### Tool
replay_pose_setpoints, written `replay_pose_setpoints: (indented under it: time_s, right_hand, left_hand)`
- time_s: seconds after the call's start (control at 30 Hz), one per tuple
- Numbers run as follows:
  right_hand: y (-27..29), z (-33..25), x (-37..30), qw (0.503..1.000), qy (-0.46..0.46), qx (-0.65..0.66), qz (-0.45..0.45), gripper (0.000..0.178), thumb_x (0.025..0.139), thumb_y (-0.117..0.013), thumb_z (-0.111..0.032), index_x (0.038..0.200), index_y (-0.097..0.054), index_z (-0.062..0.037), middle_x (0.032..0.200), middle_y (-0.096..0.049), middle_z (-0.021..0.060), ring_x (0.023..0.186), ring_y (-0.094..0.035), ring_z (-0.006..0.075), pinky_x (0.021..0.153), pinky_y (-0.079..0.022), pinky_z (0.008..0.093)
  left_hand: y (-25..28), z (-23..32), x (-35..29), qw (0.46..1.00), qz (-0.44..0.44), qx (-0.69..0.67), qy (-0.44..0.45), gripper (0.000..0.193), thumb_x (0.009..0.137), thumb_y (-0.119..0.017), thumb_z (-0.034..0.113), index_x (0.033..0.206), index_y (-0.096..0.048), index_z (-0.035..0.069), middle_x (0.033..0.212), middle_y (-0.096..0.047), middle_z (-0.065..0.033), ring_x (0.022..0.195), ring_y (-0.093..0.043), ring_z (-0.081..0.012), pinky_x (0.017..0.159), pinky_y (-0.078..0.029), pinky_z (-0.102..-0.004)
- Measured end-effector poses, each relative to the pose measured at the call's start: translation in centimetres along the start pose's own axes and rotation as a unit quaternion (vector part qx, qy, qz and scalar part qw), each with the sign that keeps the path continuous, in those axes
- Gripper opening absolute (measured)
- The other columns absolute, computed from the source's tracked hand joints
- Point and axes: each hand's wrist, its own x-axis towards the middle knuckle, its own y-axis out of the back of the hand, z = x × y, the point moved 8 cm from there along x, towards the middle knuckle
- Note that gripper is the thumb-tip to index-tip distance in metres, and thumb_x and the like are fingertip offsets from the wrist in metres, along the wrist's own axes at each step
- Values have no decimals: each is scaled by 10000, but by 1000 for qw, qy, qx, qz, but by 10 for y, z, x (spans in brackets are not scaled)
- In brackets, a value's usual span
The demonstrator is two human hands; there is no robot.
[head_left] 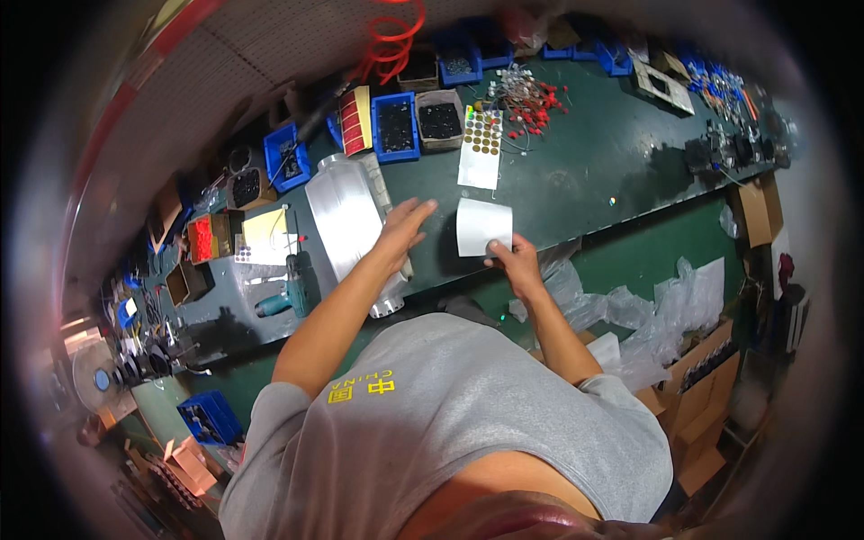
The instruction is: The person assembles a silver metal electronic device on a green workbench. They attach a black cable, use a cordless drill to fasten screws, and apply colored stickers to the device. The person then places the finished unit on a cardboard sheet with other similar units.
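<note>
My right hand (517,262) pinches a small, slightly curled white sheet (484,225) by its lower right corner, thumb on top. The sheet hangs over the bench's near edge. My left hand (407,231) is open, fingers stretched toward the sheet but apart from it. Under and beside my left wrist lies a large silver metal housing (344,216) with a round end, and my forearm hides part of it. Behind the sheet, a card of round gold stickers (482,144) lies on the green bench (576,171).
Blue bins (396,126) and boxes of small black parts line the back. A heap of red-tipped wires (531,99) sits behind the stickers. At the left lies a teal power drill (286,299). A red coiled hose (393,40) hangs above. Clear plastic bags (630,306) lie at the lower right.
</note>
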Motion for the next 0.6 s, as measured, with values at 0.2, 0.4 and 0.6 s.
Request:
replay_pose_setpoints:
  time_s: [0.2,0.4,0.6]
  right_hand:
    - [-24,-13,-31,982,27,-116,-145,230,928,-704,-136,1092,-703,25,922,-711,45,784,-642,119,728,-543,278]
    - [-24,3,-28,960,-6,-189,-207,275,910,-723,-164,1114,-696,19,951,-718,48,879,-648,128,826,-524,297]
    - [-55,-113,-13,941,301,-155,-9,350,855,-751,-86,1185,-671,-5,1126,-683,100,982,-661,171,841,-548,301]
  left_hand:
    - [-34,-13,35,980,-71,-175,57,452,949,-692,276,1269,-571,-20,1186,-676,-133,1077,-670,-227,929,-558,-394]
    - [-30,34,-6,970,-77,-231,-14,305,937,-679,93,1212,-599,-11,1130,-701,-123,1020,-698,-230,906,-574,-380]
    - [-14,52,-52,974,-10,-214,-75,346,935,-668,99,1242,-576,-29,1171,-687,-132,1034,-691,-223,921,-558,-358]
